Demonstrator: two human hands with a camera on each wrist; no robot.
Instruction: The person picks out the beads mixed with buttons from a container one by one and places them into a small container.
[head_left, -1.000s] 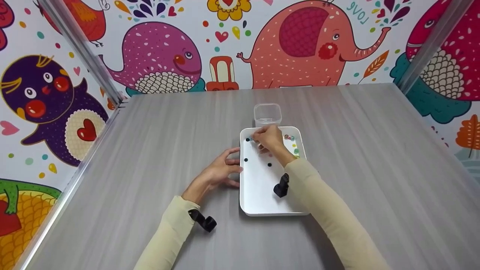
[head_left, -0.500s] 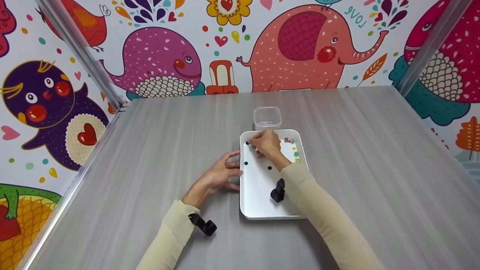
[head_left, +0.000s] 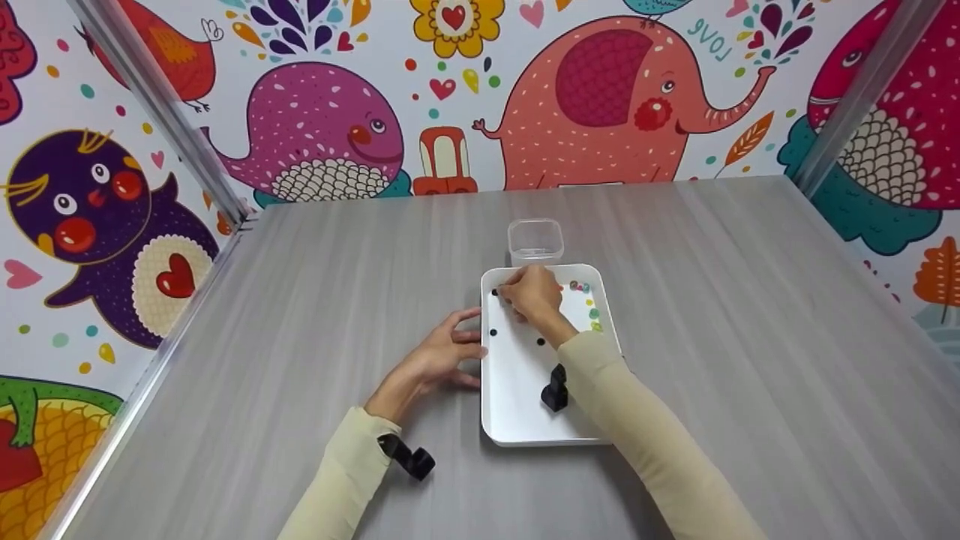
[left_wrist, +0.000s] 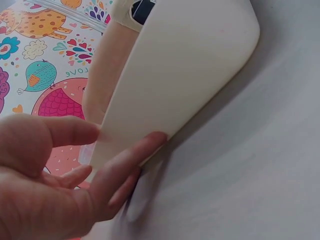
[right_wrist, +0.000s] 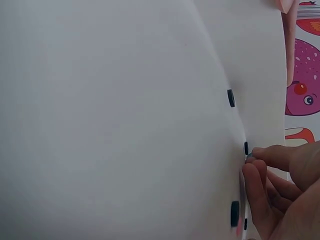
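Note:
A white rectangular tray (head_left: 517,390) lies on the table. My left hand (head_left: 439,351) rests its spread fingers against the tray's left wall; the left wrist view shows those fingers (left_wrist: 131,152) touching the outer side. Inside the tray's far left part, my right hand (head_left: 535,291) pinches a tiny bluish bead (right_wrist: 251,156), mostly covered by thumb and fingertip. Right by those fingertips sits a small black bead (right_wrist: 246,148). Another black bead (head_left: 493,332) lies along the left wall, and one more black bead (head_left: 541,341) is near the middle.
Beyond the tray's far edge stands a clear plastic container (head_left: 535,238). Coloured beads, among them a green bead (head_left: 594,313), line the tray's far right side. A patterned wall panel (head_left: 592,97) closes off the back of the table.
My right hand has shifted slightly left within the tray's far end, its fingertips now close to the corner black bead. The left hand stays at the tray's wall. The head view has tilted upward.

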